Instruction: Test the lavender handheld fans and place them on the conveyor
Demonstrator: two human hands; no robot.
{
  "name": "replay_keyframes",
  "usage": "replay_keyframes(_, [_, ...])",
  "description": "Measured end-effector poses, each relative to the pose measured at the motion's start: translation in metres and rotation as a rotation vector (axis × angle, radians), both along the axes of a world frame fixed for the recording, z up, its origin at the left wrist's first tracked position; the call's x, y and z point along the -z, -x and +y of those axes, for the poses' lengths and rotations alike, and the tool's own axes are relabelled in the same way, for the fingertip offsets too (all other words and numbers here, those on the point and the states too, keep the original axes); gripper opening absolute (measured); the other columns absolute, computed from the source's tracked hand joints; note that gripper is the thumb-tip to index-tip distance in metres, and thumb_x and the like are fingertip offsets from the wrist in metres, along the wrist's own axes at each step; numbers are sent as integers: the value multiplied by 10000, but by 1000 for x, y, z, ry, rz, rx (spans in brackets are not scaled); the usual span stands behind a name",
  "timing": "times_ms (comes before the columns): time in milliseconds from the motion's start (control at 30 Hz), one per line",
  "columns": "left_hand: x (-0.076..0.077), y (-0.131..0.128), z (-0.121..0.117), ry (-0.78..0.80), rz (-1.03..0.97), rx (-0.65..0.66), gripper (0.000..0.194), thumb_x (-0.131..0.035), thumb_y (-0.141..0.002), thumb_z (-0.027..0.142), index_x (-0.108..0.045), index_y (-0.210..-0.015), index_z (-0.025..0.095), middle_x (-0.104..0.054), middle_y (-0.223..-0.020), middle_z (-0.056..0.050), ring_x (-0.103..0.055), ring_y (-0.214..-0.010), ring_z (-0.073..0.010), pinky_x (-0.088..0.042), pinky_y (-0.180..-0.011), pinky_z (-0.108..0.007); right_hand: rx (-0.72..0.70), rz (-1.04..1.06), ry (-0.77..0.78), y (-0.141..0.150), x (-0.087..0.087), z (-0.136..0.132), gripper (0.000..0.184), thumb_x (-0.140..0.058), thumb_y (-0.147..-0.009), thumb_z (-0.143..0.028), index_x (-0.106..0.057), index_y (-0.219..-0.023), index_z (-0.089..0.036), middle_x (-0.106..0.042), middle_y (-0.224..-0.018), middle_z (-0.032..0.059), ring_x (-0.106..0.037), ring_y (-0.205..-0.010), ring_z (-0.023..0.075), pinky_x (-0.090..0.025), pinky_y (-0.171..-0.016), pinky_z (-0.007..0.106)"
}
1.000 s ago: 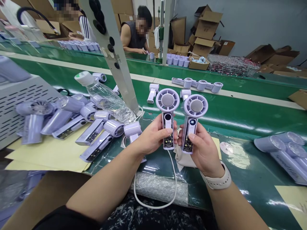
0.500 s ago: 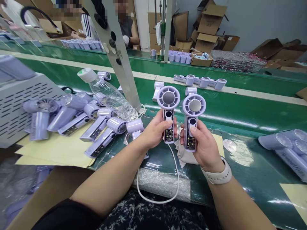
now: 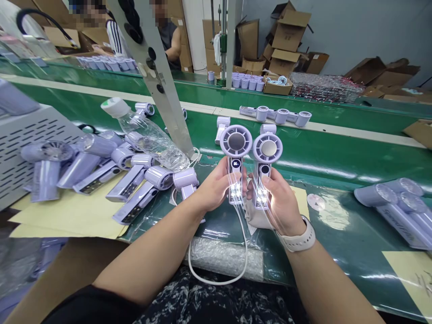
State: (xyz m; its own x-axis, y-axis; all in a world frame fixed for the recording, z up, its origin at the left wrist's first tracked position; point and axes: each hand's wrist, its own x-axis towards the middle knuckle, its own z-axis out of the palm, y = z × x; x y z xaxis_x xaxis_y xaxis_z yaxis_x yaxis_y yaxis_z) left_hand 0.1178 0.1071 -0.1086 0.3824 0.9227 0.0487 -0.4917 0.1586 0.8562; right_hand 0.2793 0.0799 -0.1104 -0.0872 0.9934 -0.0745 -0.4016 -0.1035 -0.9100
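Observation:
My left hand [image 3: 216, 189] grips the handle of a lilac handheld fan [image 3: 235, 143], held upright with its round head toward me; its small screen is lit and bright white lights glare at the handle's lower end. My right hand [image 3: 278, 202], with a pale watch band on the wrist, holds a second lilac fan [image 3: 267, 150] upright right beside the first; its handle also shines white. A white cable [image 3: 236, 265] loops from the left fan's base down toward my lap.
Several lilac fans [image 3: 101, 166] lie piled on yellow paper at left beside a tilted water bottle [image 3: 148, 137]. More fans [image 3: 394, 207] lie at right. A slanted metal post [image 3: 162, 76] rises ahead. A green conveyor [image 3: 337, 157] carries fan parts; other people work beyond.
Bright white lights have come on at the lower handles of both fans. The left fan's screen is now lit; the right fan's screen, lit a second ago, looks dark. Both hands stayed roughly in place.

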Motion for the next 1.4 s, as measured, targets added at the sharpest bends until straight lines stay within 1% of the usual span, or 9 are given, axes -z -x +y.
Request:
replay_keyframes(100, [-1, 1, 0, 6, 19, 10, 357, -807, -793, 413, -548, -955, 229, -631, -784, -9, -609, -626, -188, -491, -572, -343, 24, 22, 26, -1, 2, 0, 317, -779, -818, -438, -627, -1015, -243, -686, -989, 34, -622, -648, 163, -544, -568, 345])
replay_keyframes(300, [-3, 4, 0, -53, -49, 50, 502, -863, -738, 316, -538, -1108, 219, -611, -944, 2, -648, -712, -158, -553, -628, -328, 56, 83, 54, -4, 4, 2, 274, -779, -815, -424, -655, -953, -223, -692, -977, 40, -655, -716, 174, -561, -588, 331])
replay_keyframes(467, [2, 4, 3, -66, 14, 30, 494, -851, -768, 378, -517, -1090, 210, -619, -906, -2, -649, -710, -161, -553, -633, -326, 44, 119, 54, -4, 2, 1, 280, -803, -789, -414, -698, -948, -210, -712, -896, 23, -658, -676, 153, -561, -548, 286])
replay_keyframes(667, [4, 6, 2, -94, 105, -28, 487, -848, -792, 405, -518, -1093, 212, -632, -923, 7, -661, -723, -152, -548, -682, -324, 57, 48, 2, -3, -2, -4, 436, -755, -841, -621, -707, -877, -189, -719, -673, 10, -649, -510, 128, -557, -492, 238])
replay_keyframes(833, [6, 6, 0, -116, 90, 45, 501, -845, -818, 457, -519, -1106, 209, -652, -974, -18, -695, -792, -174, -546, -727, -332, 113, 78, 21, -3, -6, -5, 470, -813, -789, -636, -728, -866, -180, -735, -697, 21, -670, -551, 130, -600, -533, 231])
replay_keyframes(1067, [3, 7, -2, -146, 139, 35, 484, -830, -827, 453, -493, -1074, 209, -612, -977, -6, -662, -800, -162, -528, -770, -347, 124, 114, 22, -2, -7, -7, 457, -828, -783, -631, -706, -848, -196, -731, -731, 5, -663, -540, 127, -575, -525, 228])
replay_keyframes(1233, [-3, 9, -5, -153, 298, -3, 446, -787, -861, 383, -497, -1144, 198, -648, -1140, -76, -687, -1013, -219, -529, -912, -384, 75, 124, -8, -2, -7, -5, 521, -766, -813, -703, -746, -818, -183, -751, -767, 34, -663, -548, 127, -570, -521, 232])
replay_keyframes(1333, [-3, 9, -4, -124, 358, -90, 604, -872, -786, 413, -472, -1192, 213, -687, -1180, -105, -703, -1062, -248, -547, -913, -390, 99, 134, 30, -2, -6, -4, 497, -796, -800, -681, -791, -868, -190, -769, -797, 35, -694, -625, 141, -607, -584, 243])
replay_keyframes(1400, [-1, 7, -3, -75, 329, -136, 716, -919, -705, 541, -440, -1144, 239, -719, -1053, -63, -734, -881, -233, -585, -778, -375, 159, 144, 68, -2, -5, -5, 476, -853, -757, -655, -806, -921, -210, -771, -786, 13, -703, -645, 144, -617, -602, 244])
